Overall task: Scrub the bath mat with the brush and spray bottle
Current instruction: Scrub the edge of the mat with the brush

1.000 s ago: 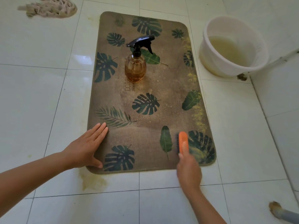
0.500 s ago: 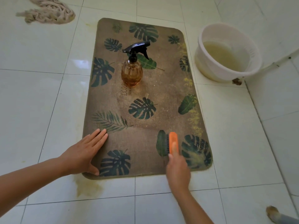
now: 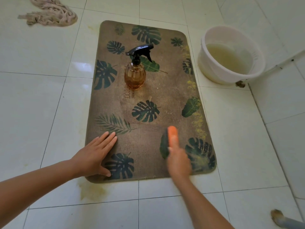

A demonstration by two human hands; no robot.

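Observation:
A brown bath mat [image 3: 165,90] printed with green leaves lies on the white tiled floor. An amber spray bottle [image 3: 135,75] with a black trigger head stands upright on the mat's far half. My left hand [image 3: 94,154] lies flat with fingers spread on the mat's near left corner. My right hand [image 3: 179,161] grips an orange brush [image 3: 172,134], bristles down on the near right part of the mat, blurred by motion. Yellowish grime runs along the mat's right edge.
A white bucket [image 3: 212,75] holding murky yellowish water stands right of the mat by the wall. A mop head [image 3: 49,15] lies on the floor at the far left. A yellow stain [image 3: 92,190] marks the tiles at the mat's near left corner. A pipe end [image 3: 280,219] shows bottom right.
My right hand has slid the brush leftward across the near end of the mat, from beside the right corner leaf toward the middle. My left hand has stayed pressed on the mat.

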